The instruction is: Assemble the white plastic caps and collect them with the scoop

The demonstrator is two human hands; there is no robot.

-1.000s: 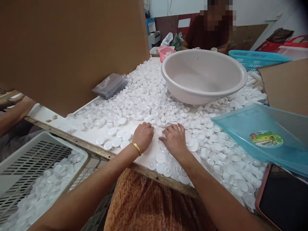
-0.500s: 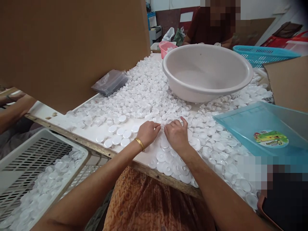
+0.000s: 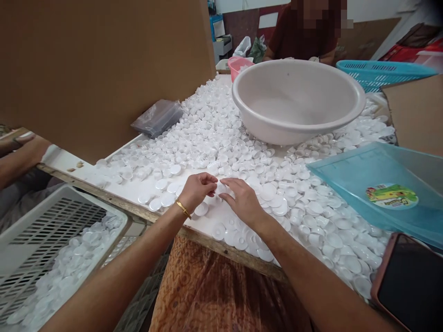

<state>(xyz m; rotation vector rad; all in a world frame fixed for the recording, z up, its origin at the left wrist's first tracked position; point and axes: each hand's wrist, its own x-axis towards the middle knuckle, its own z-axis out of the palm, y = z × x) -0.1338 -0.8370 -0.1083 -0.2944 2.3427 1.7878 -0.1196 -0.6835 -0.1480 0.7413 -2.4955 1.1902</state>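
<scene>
My left hand (image 3: 198, 190), with a gold bangle at the wrist, pinches a small white plastic cap (image 3: 220, 187) above the table edge. My right hand (image 3: 244, 199) is close on the other side of it, thumb and fingers apart around the piece; whether they touch it is hard to see. Flat white discs (image 3: 237, 237) with small raised centres lie in a group below my right hand. Smooth round white caps (image 3: 161, 198) are spread out to the left, and one more white disc (image 3: 201, 209) lies just under my left hand.
Loose white pieces (image 3: 204, 129) cover much of the table around a large white basin (image 3: 297, 131). A blue translucent lid (image 3: 346, 180) and a phone (image 3: 411, 281) are at right. A slatted crate (image 3: 114, 212) stands lower left, beside a cardboard sheet (image 3: 114, 69). Another person (image 3: 304, 37) sits opposite.
Both hands have shifted left, the left one further. My right hand's fingers have spread from a pinch, and a white piece now shows between the hands.
</scene>
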